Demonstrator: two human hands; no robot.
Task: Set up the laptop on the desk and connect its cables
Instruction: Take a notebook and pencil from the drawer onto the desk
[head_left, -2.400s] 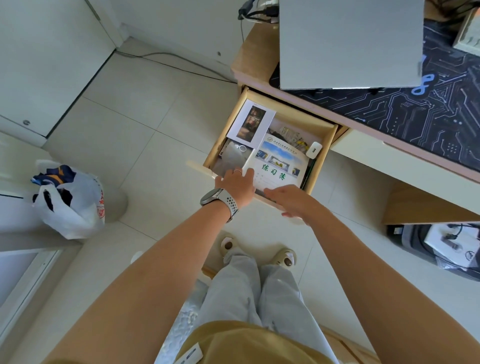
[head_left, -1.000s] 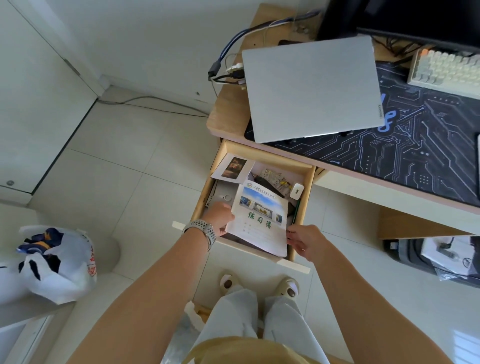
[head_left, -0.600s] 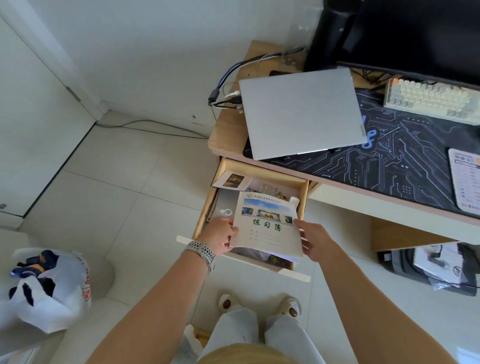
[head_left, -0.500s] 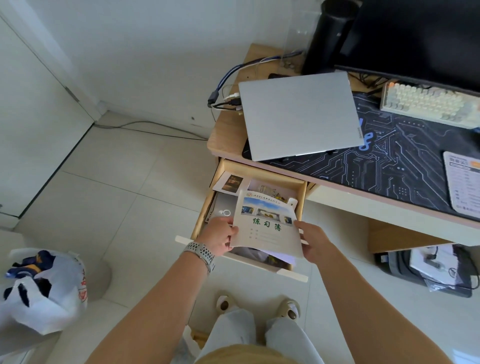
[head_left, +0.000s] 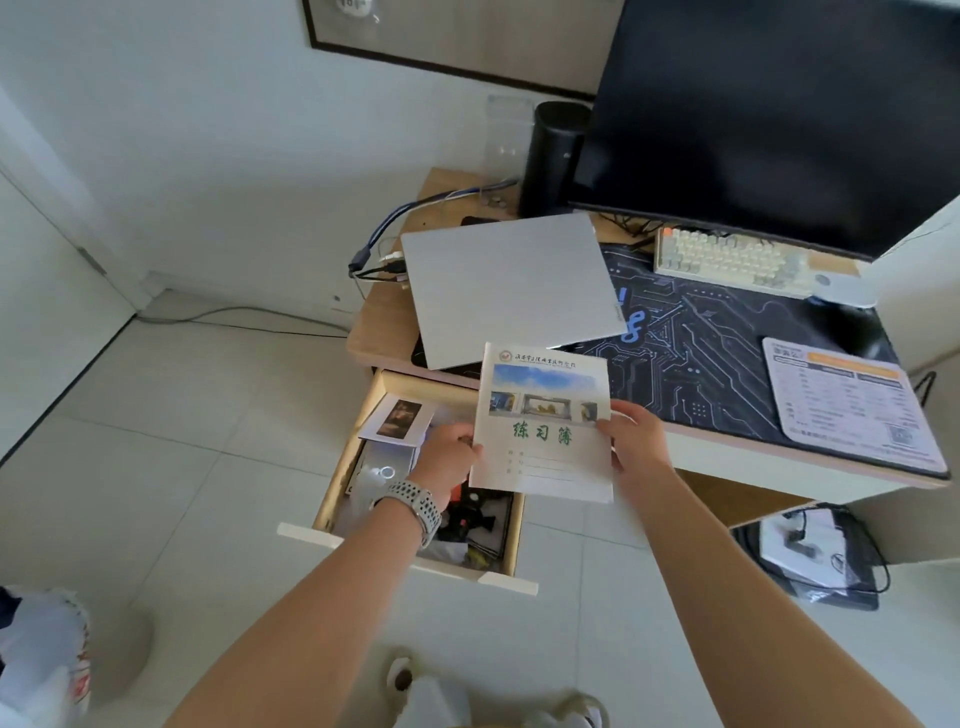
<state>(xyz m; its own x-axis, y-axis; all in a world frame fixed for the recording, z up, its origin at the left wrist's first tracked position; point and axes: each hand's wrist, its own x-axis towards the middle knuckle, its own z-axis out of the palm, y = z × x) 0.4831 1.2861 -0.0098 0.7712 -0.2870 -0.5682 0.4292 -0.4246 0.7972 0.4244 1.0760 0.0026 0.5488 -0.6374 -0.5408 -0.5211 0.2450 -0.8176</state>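
Both hands pinch one exercise book (head_left: 543, 423) above the open drawer (head_left: 511, 540): left hand (head_left: 449, 460) and right hand (head_left: 636, 441) at its side edges. One closed laptop (head_left: 511, 288) lies at the desk's (head_left: 379, 327) left front corner, cables (head_left: 374, 262) at its left side.

One closed grey laptop (head_left: 511, 288), one white exercise booklet (head_left: 543, 421), one cream keyboard (head_left: 727, 257), one black monitor (head_left: 779, 114), one open wooden drawer (head_left: 332, 488).

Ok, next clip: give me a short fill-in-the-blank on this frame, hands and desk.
1. Both hands, left hand and right hand, hold one ____.
2. The laptop lies on the desk with its lid ____.
3. The drawer under the desk is ____.
4. The left wrist wears a ____.

Missing words: booklet; closed; open; watch
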